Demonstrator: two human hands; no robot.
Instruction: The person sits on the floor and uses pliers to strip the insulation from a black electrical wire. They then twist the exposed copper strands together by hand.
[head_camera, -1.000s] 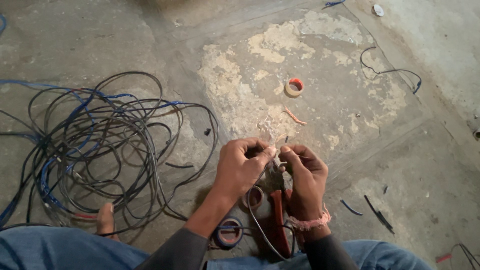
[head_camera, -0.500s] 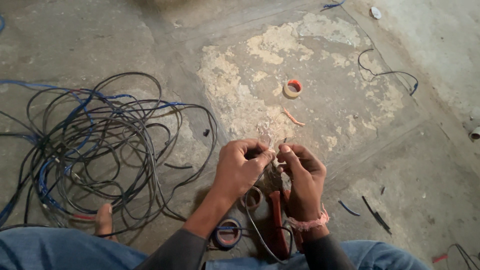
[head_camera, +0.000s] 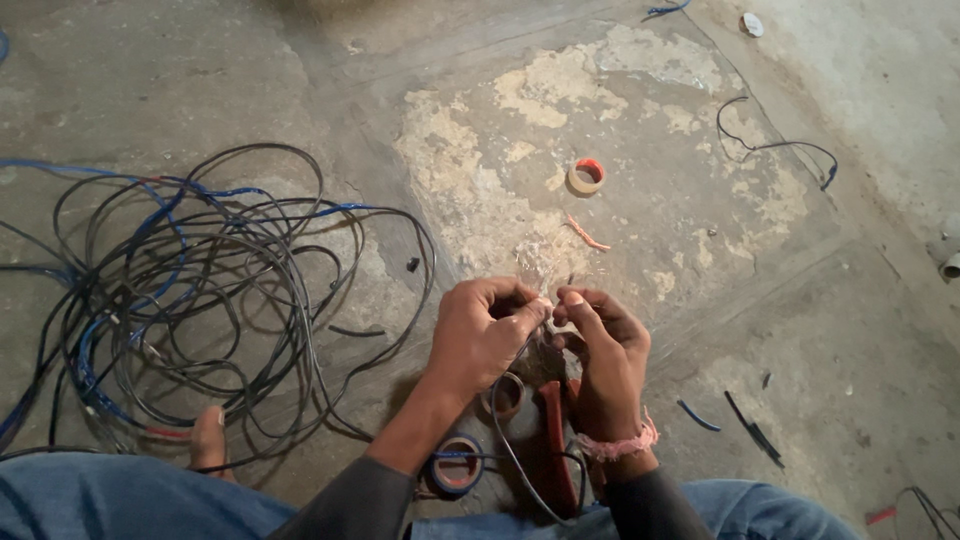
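My left hand (head_camera: 485, 335) and my right hand (head_camera: 603, 350) meet fingertip to fingertip just above the concrete floor. Both pinch the end of a thin dark wire (head_camera: 508, 445), which loops down between my forearms toward my lap. The wire tip itself is too small to make out. Under my hands lie a red-handled tool (head_camera: 553, 440), a small tape roll (head_camera: 506, 397) and a blue-and-black tape roll (head_camera: 457, 468). A pink thread band circles my right wrist.
A big tangle of black and blue cables (head_camera: 170, 290) spreads over the floor at left, by my bare toe (head_camera: 208, 437). A red-cored tape roll (head_camera: 586, 176) and an orange wire scrap (head_camera: 585, 233) lie ahead. Cut wire bits (head_camera: 752, 430) lie at right.
My hands stay together at the wire end, with small finger shifts only. The view has drifted slightly.
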